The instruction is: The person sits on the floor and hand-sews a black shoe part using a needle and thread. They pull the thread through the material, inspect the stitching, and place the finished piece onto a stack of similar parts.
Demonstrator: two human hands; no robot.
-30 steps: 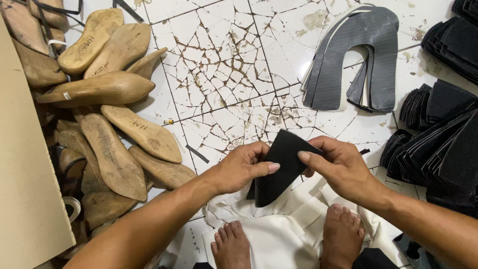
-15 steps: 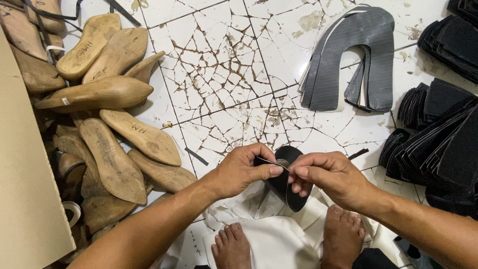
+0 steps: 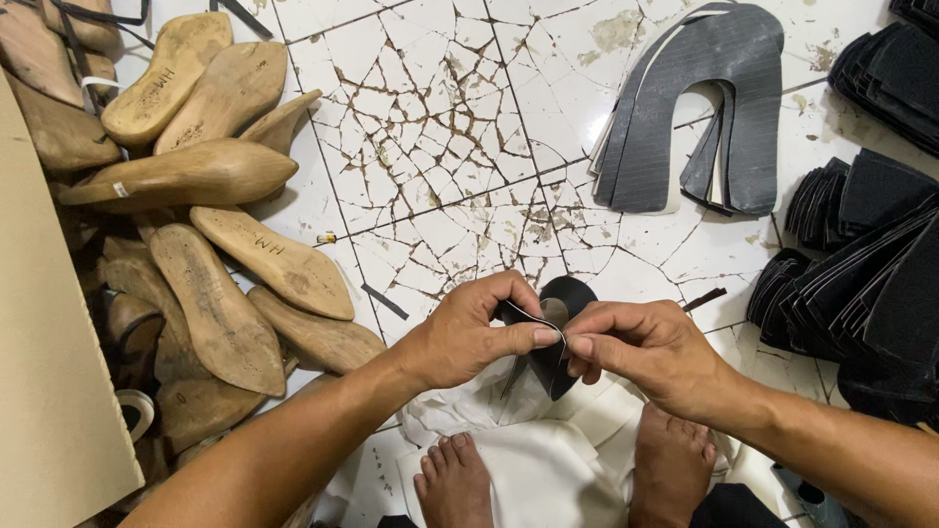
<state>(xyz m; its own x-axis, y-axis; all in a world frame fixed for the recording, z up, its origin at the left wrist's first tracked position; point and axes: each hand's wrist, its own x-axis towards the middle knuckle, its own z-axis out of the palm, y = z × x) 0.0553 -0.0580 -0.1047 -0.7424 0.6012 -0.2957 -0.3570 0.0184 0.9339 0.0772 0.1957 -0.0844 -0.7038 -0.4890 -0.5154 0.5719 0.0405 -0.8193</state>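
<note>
The black cut piece sits between both hands, just above the person's bare feet and the white cloth under them. It is folded or curled so that a pale edge or lining shows at the pinch, probably so that edge can be worked. The left hand has a narrow grip, thumb and forefinger pinched on the piece's near edge. The right hand meets it fingertip to fingertip, also pinching that edge; whether it holds a thin strip as well I cannot tell. On the cracked white tile floor beyond lies a stack of grey U-shaped cut pieces, within reach. Piles of black cut pieces crowd the right side. Wooden shoe lasts are heaped on the left, beside a tan board.
</note>
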